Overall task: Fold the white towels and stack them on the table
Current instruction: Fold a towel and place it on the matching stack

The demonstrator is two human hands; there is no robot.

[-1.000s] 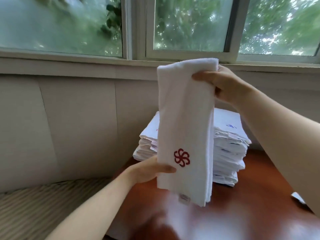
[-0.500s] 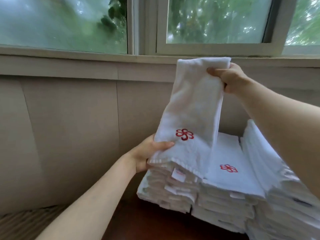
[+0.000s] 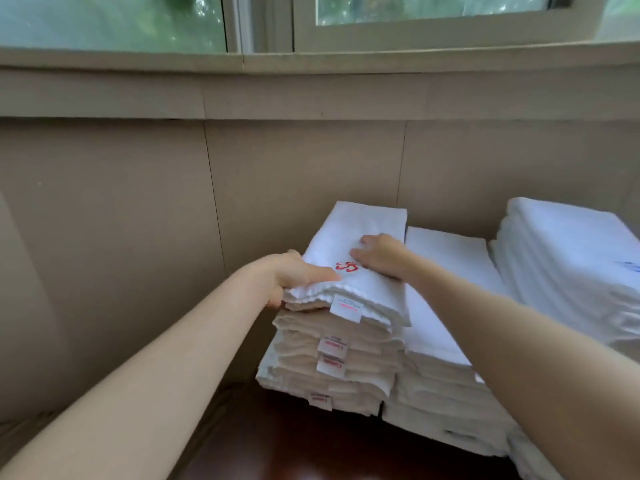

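A folded white towel (image 3: pixel 349 237) with a red flower emblem lies flat on top of the left stack of folded towels (image 3: pixel 332 362). My left hand (image 3: pixel 294 277) grips the towel's near left corner, thumb on top and fingers underneath. My right hand (image 3: pixel 379 254) rests on the towel's right side, next to the emblem. A second stack (image 3: pixel 446 271) stands directly to the right, and a third, taller stack (image 3: pixel 568 258) is at the far right. All stand on the dark wooden table (image 3: pixel 277 441).
A beige panelled wall (image 3: pixel 294 161) rises right behind the stacks, with a window sill and windows above. A striped cushion or seat edge (image 3: pixel 20 427) shows at the lower left beside the table.
The towel was held upright in the air by both hands; it has come down flat onto the left stack. My right hand moved from its top edge down onto its surface.
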